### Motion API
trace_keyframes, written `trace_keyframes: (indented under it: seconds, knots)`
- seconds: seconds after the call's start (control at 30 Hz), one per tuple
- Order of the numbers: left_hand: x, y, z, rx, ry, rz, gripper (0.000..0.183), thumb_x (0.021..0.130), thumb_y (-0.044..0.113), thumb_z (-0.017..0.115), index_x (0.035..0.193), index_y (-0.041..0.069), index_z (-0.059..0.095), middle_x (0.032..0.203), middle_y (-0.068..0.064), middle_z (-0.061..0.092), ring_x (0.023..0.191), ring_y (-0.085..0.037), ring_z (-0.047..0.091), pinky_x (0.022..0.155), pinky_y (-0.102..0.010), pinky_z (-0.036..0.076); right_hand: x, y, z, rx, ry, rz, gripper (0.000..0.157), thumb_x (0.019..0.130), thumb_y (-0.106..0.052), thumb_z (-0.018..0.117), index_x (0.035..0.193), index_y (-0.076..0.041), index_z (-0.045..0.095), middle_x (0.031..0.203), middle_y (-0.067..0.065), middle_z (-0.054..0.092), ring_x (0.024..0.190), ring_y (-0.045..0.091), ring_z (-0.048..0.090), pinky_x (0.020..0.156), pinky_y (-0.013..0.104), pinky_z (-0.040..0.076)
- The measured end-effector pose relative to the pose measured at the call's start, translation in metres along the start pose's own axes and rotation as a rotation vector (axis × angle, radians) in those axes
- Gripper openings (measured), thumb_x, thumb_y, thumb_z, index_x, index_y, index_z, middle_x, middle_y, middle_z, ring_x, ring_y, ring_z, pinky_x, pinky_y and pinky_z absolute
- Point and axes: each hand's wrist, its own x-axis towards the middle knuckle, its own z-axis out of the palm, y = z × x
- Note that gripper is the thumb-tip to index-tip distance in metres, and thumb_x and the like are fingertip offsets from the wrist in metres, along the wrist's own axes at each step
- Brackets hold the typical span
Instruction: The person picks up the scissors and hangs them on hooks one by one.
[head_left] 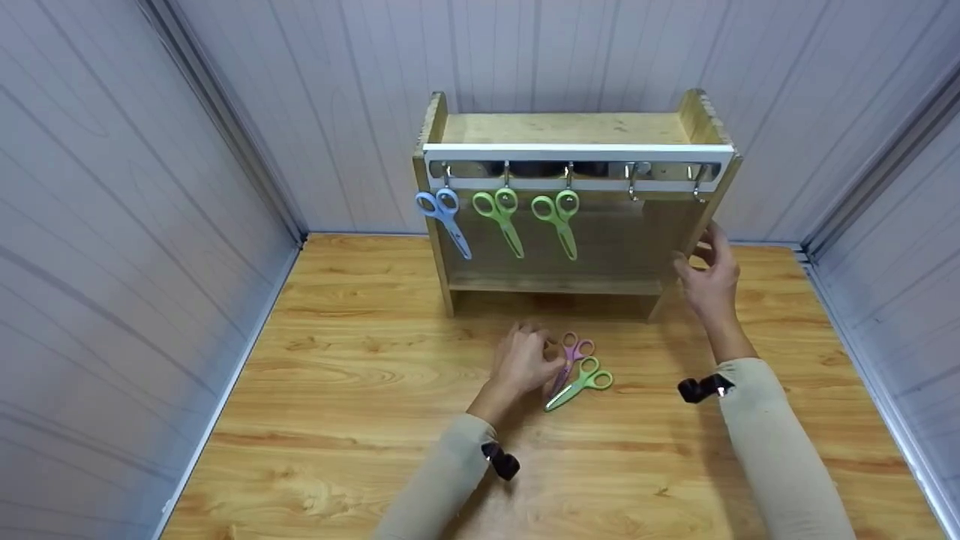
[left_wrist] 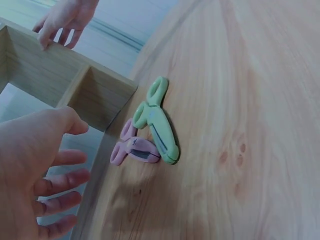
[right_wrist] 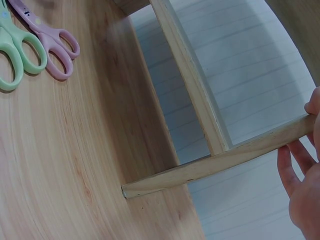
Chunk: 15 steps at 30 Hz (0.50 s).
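A pair of purple scissors [head_left: 571, 358] and a pair of green scissors [head_left: 580, 385] lie overlapping on the table in front of a wooden shelf [head_left: 555, 286]. Just left of the purple pair is my left hand [head_left: 523, 358]. Its fingers are spread and loosely bent with nothing between them in the left wrist view, beside both scissors. My right hand [head_left: 709, 277] grips the shelf's right side panel [right_wrist: 215, 167], thumb at the front edge and fingers behind. From hooks on the shelf's front hang blue scissors [head_left: 448, 219] and two light green scissors [head_left: 504, 217].
A white rail [head_left: 577, 154] with several metal hooks runs across the shelf's top front; the two right hooks [head_left: 699, 184] hold nothing. Panelled walls [head_left: 150, 247] enclose the table [head_left: 337, 360] at the back and both sides.
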Motion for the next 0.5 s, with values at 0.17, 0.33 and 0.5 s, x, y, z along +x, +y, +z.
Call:
trace_keyframes:
  seconds: [0.17,0.33,0.5]
  knots:
    - [-0.003,0.002,0.009,0.094,-0.046,-0.032,0.029,0.094,0.043,0.077,0.081,0.017,0.076,0.11,-0.007,0.082,0.114,-0.029,0.076,0.084,-0.045,0.067,0.0,0.002,0.0,-0.019,0.006,-0.007,0.07,0.099,0.004,0.072,0.165,-0.008,0.053,0.138,0.007,0.065,0.105,-0.001,0.067,0.086,0.009,0.057]
    - [-0.005,0.005,0.016,0.128,-0.079,-0.038,0.034,0.097,0.051,0.075,0.085,0.019,0.075,0.107,-0.008,0.082,0.109,-0.03,0.076,0.082,-0.047,0.068,0.001,0.002,0.0,-0.028,0.005,-0.028,0.069,0.099,0.004,0.071,0.165,-0.007,0.053,0.142,0.015,0.065,0.105,-0.001,0.066,0.089,0.008,0.055]
    - [-0.007,0.005,0.02,0.159,-0.06,-0.027,0.038,0.096,0.054,0.077,0.075,0.024,0.066,0.098,-0.004,0.078,0.101,-0.028,0.075,0.078,-0.045,0.064,0.001,0.001,0.001,-0.018,0.008,-0.036,0.068,0.099,0.004,0.071,0.165,-0.007,0.054,0.141,0.013,0.066,0.106,0.001,0.066,0.089,0.009,0.055]
